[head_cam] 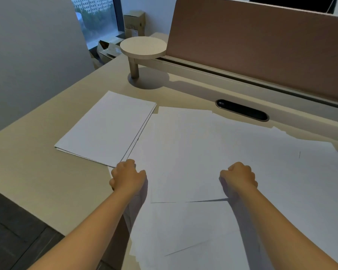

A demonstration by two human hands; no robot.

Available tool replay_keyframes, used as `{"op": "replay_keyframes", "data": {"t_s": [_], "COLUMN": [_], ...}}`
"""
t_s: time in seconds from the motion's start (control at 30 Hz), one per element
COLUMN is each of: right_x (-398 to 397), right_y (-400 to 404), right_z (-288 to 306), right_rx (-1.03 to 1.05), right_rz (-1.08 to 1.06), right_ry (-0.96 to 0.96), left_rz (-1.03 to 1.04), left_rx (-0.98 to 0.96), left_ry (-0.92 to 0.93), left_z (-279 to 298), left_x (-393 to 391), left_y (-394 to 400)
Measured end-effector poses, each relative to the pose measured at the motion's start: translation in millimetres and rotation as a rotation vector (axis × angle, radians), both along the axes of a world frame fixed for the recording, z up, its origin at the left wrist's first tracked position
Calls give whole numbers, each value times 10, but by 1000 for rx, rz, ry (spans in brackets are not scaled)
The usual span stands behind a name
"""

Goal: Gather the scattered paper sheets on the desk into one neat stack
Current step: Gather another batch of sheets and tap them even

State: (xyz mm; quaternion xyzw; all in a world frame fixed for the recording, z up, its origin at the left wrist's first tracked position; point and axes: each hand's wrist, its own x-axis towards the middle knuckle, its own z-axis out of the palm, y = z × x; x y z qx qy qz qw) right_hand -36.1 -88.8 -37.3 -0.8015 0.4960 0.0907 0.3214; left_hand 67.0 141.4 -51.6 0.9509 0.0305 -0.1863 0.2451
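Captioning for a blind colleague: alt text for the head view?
Two hands, left hand and right hand, fingers curled, rest on loose sheets spread over a desk. A neat stack lies to their left.

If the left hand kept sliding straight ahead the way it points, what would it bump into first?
Probably the near corner of the neat white paper stack, just ahead of the left hand; depth is hard to judge.
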Motion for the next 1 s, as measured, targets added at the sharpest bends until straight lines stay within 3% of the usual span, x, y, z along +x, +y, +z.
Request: {"op": "replay_keyframes", "data": {"t_s": [0.1,0.27,0.7,0.9,1.0], "right_x": [-110,-170,-197,-80,23], "right_y": [9,59,-215,-110,-37], "right_z": [-31,-115,-184,-139,-170], "right_rx": [-87,-97,25,-87,-104], "right_rz": [43,148,-19,22,87], "right_ry": [34,72,-61,-35,-23], "left_rz": [78,26,-244,-357,-290], "left_rx": [63,46,-180,111,113], "left_ry": [71,47,40,64,7], "left_z": [-16,-27,-26,-37,-34], "left_x": [-122,-119,-167,-114,-54], "left_y": [-3,8,-419,-327,-248]}}
